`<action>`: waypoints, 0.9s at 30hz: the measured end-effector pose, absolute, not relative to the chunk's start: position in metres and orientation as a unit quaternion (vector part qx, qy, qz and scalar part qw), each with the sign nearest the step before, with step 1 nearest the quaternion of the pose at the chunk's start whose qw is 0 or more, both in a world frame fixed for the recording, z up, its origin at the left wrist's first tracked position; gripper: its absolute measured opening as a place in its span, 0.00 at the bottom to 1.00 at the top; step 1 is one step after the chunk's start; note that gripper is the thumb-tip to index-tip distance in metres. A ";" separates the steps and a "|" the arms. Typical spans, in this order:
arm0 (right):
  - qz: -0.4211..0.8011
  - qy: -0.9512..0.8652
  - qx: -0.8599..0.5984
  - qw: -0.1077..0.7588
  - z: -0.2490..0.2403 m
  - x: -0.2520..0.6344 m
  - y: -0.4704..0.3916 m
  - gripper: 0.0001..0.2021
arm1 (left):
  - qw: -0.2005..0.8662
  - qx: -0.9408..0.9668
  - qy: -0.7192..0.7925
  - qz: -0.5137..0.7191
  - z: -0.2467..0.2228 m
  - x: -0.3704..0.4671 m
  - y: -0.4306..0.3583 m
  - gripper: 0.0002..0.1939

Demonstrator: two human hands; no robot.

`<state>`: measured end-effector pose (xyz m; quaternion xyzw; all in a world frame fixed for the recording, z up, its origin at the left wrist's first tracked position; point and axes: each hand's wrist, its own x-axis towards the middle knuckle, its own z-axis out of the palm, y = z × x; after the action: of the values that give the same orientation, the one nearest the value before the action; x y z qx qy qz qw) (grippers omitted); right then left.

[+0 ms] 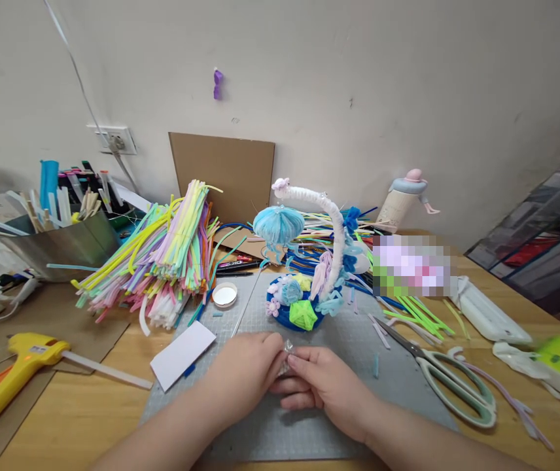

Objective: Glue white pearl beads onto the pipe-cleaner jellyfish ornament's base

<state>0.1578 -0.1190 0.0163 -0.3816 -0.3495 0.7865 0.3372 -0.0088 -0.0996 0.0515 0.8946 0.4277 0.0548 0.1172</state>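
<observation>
A small clear piece (287, 348), possibly plastic wrap or a bead, too small to identify, is being held between both hands at the near centre of the grey cutting mat (358, 340). The left hand (245, 373) is curling over it from 9 o'clock, fingers pressed together and pinching the piece against the thumb. The right hand (322, 383) is meeting it from 3 o'clock, fingertips pinching the same piece, the remaining fingers folded underneath. Both forearms are converging from the near edge of the table (84, 412), wrists resting low over the mat.

Risk noted: the piece is tiny and transparent; a slackened pinch could be dropping it onto the mat, where it would be hard to find among the cut scraps.

At 3 o'clock of the hands, scissors (449, 379) are lying open on the mat edge. At 9 o'clock, a white card (182, 353) is lying flat, and further out a yellow glue gun (15, 369) is resting on cardboard. At 12 o'clock, just beyond the hands, a pipe-cleaner jellyfish model (304, 261) is standing upright on a blue base. At 11 o'clock, a heap of pipe cleaners (162, 255) is fanning across the table.
</observation>
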 end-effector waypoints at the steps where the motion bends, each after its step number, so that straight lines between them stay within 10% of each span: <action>1: 0.784 -0.349 -0.388 0.336 0.016 0.158 -0.118 0.14 | 0.141 0.882 0.445 0.064 0.051 -0.009 -0.099 0.15; 20: 0.843 -0.308 -0.316 0.308 0.017 0.155 -0.126 0.09 | 0.544 0.643 0.487 0.230 0.042 -0.001 -0.101 0.17; 27: 0.822 -0.260 -0.332 0.382 0.013 0.154 -0.123 0.08 | 0.307 0.799 0.485 0.179 0.048 -0.004 -0.104 0.11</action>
<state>0.1539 -0.1232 0.0134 -0.3323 -0.2600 0.8220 0.3825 -0.0036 -0.1044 0.0484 0.7987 0.4854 0.1791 0.3071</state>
